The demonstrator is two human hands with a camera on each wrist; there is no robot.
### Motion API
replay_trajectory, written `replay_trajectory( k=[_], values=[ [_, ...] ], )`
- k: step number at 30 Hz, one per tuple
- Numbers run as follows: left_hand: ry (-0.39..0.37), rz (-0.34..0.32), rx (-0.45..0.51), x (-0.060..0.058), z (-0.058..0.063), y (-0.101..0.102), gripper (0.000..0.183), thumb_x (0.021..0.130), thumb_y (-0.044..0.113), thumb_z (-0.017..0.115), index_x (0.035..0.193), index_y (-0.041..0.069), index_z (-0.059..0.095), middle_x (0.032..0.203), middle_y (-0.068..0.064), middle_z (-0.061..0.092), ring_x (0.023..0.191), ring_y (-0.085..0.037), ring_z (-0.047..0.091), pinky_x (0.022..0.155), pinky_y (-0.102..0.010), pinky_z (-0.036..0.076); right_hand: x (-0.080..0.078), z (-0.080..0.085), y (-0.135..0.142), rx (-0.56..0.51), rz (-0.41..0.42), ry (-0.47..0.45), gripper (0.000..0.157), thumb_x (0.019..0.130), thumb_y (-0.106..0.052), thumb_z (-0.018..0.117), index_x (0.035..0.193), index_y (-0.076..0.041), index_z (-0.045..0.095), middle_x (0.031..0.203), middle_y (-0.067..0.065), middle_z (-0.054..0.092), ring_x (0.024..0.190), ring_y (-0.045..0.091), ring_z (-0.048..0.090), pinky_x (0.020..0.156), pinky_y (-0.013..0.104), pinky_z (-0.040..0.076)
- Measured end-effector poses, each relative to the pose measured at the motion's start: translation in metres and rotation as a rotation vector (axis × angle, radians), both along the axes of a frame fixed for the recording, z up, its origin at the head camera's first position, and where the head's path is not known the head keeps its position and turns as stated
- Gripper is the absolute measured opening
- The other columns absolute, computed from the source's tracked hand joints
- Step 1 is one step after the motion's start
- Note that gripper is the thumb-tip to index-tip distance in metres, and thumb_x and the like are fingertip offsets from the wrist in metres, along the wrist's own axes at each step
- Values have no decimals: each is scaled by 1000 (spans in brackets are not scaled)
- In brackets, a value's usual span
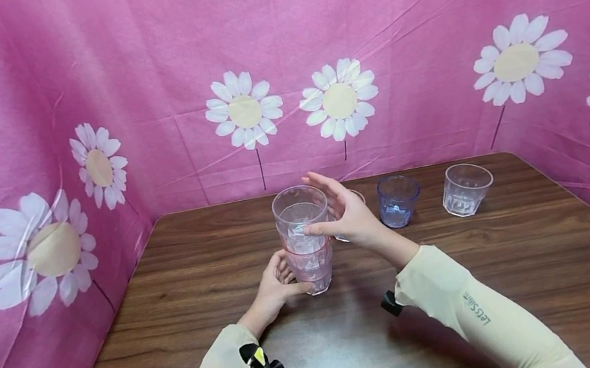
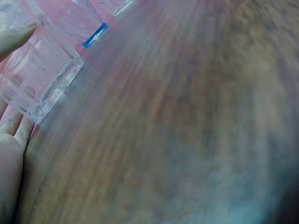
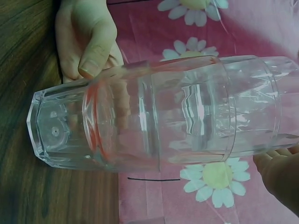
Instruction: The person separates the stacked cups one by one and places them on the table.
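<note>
A stack of several clear plastic cups (image 1: 311, 260), some pinkish with red rims, stands upright on the table before me. Low on it, my left hand (image 1: 270, 291) grips the stack, thumb in front and fingers on the left side. My right hand (image 1: 349, 217) holds the top cup (image 1: 291, 214), its thumb across the front and its fingers round the right and far side. In the right wrist view, the stack (image 3: 182, 116) lies sideways between the left hand (image 3: 88, 42) and the right hand (image 3: 282, 179), which is cut off by the frame edge.
A blue cup (image 1: 397, 202) stands on the wooden table (image 1: 210, 238) to the right, with a clear cup (image 1: 465, 190) farther right. Another clear cup (image 1: 358, 196) is partly hidden behind my right hand. A pink cloth (image 1: 145, 72) with daisies surrounds the table.
</note>
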State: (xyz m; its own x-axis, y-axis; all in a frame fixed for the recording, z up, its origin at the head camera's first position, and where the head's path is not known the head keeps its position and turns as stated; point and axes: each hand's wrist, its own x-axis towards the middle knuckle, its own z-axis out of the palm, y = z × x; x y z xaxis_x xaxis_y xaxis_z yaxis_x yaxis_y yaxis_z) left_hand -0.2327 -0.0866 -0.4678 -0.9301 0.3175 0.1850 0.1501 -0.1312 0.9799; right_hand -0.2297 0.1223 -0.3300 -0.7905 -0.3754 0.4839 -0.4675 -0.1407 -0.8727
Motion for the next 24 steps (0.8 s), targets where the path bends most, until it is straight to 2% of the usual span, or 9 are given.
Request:
replay_trajectory(
  k=[7, 24],
  values=[
    [-2, -2, 6, 0, 0, 0, 74, 67, -16, 78, 131, -7, 42, 132, -20, 58, 116, -16, 57, 110, -44, 40, -1, -1, -1, 34, -11, -4, 89, 76, 11, 75, 150, 8, 27, 152, 28, 35, 142, 34, 34, 117, 35, 28],
    [-3, 0, 9, 1, 1, 1, 73, 66, -16, 78, 129, -6, 43, 130, -19, 59, 115, -15, 57, 107, -39, 42, -2, 0, 0, 41, 7, 9, 88, 75, 16, 73, 150, 10, 27, 151, 26, 39, 139, 37, 38, 114, 37, 34]
  ],
)
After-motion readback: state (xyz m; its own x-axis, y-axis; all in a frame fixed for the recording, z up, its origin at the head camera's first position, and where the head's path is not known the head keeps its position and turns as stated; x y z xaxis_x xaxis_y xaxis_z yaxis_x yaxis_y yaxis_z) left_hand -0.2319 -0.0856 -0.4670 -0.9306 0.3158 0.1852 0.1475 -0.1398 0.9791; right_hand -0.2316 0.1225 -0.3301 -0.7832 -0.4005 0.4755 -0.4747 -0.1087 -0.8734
